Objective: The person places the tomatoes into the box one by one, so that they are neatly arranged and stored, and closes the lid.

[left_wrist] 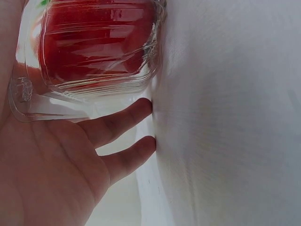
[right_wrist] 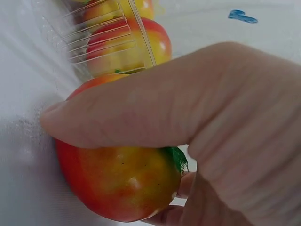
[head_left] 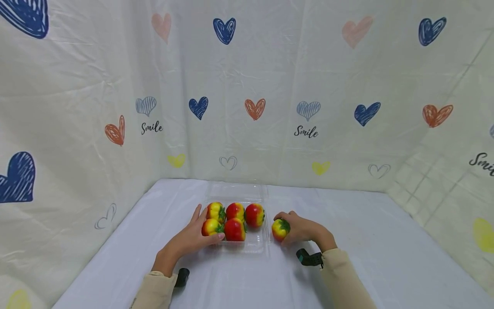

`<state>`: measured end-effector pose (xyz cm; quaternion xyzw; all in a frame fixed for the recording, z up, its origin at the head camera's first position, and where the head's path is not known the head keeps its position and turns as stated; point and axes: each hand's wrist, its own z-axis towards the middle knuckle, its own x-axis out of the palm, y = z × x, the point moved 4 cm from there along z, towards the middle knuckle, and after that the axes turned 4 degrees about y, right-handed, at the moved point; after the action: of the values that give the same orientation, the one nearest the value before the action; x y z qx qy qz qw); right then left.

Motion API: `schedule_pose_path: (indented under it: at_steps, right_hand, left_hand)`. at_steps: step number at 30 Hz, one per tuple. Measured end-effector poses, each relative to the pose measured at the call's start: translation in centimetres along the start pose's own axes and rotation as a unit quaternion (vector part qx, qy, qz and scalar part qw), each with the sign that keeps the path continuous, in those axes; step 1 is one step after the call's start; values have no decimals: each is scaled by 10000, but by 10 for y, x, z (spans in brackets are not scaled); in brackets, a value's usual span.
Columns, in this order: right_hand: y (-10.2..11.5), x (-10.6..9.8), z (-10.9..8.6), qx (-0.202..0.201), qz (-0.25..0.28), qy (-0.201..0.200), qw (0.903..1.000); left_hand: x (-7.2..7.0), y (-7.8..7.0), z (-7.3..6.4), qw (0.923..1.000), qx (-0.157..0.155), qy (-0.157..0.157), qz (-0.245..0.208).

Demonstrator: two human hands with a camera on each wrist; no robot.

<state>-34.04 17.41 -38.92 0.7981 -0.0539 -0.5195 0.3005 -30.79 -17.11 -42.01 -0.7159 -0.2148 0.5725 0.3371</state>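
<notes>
A clear plastic box (head_left: pixel 254 248) sits on the table with several red-and-yellow fruits (head_left: pixel 234 229) in it, each with a green leafy top. My left hand (head_left: pixel 195 234) rests against the box's near left corner, thumb along the front edge. In the left wrist view its fingers (left_wrist: pixel 123 123) extend fairly straight beside the wall, tips at the tablecloth. My right hand (head_left: pixel 302 228) grips a similar fruit (head_left: pixel 280 230) just right of the box. Seen from the right wrist, the thumb (right_wrist: pixel 117 113) lies across this fruit (right_wrist: pixel 122 183), which is low at the cloth.
The box's clear lid (head_left: pixel 237 189) lies folded back behind it. A white cloth (head_left: pixel 247 283) covers the table. A white curtain (head_left: pixel 270 64) printed with hearts hangs behind and along the sides. Each wrist has a dark strap device (head_left: pixel 308 257).
</notes>
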Motion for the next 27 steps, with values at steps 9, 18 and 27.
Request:
schedule_pose_path:
  at_steps: [9,18,27]
  right_hand:
    - [-3,-4,1,-89,-12,-241,9997]
    - [-2,-13,0,-526,122,-651,9964]
    - [-1,-24,-4,-603,418,-1249,9894]
  left_hand:
    - [0,-2,-1,10000,-9,4,-25]
    - [0,-2,0,10000,7,0,18]
    - [0,-2,0,10000,25,-7,-10]
